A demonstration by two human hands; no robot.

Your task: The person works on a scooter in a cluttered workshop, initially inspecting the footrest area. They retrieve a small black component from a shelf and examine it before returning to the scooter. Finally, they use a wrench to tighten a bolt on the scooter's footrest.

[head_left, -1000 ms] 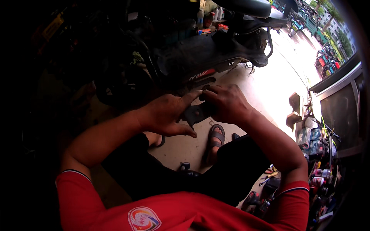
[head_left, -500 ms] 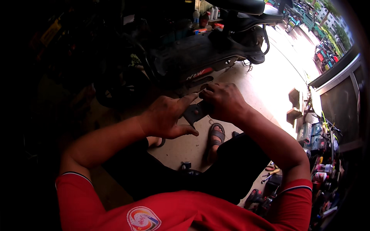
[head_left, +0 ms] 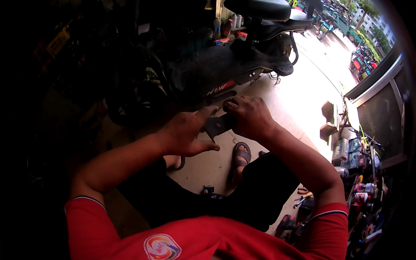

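Between my hands, above the gap between my knees, is a dark, flat, bracket-like part (head_left: 214,127) with squared corners; its exact kind does not show. My right hand (head_left: 249,114) is closed round its right end, fingers curled over the top. My left hand (head_left: 184,132) cradles its left end, with thumb and index finger spread apart around it and the other fingers hidden behind. A dark electric scooter (head_left: 216,65) stands just beyond my hands, its seat (head_left: 260,9) at the top.
Hand tools (head_left: 304,197) and a cordless drill (head_left: 286,223) lie on the floor at my right. Farther right are batteries (head_left: 353,151), bottles (head_left: 362,187) and a framed door (head_left: 381,112). A wooden block piece (head_left: 329,121) stands near the doorway. Bottles and cans (head_left: 234,21) sit on a shelf behind the scooter.
The part has tilted slightly between my hands, and its stud shows less clearly. My right hand has shifted a little left and down. The whole view has turned slightly.
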